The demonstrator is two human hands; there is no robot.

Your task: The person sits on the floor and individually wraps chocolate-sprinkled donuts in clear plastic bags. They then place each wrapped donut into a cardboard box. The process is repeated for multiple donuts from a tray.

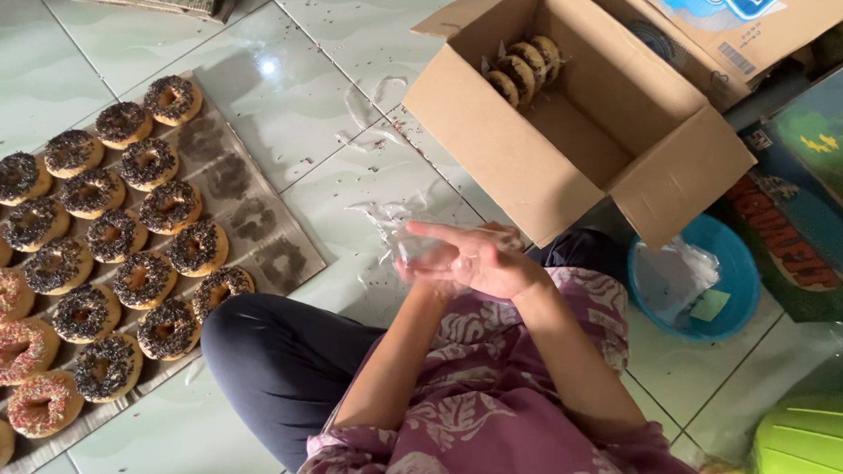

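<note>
My right hand and my left hand are pressed together in front of my chest, with a thin clear plastic bag held between them. The left hand is mostly hidden under the right one. To my left a flat tray on the floor carries several ring doughnuts with dark chocolate sprinkles and several with coloured sprinkles. An open cardboard box stands just beyond my hands; several wrapped doughnuts stand on edge in its far corner.
Loose clear plastic bags lie on the pale green tiled floor between tray and box. A blue bowl with plastic and paper sits at my right. More cardboard boxes, a printed mat and a green plastic item crowd the right side.
</note>
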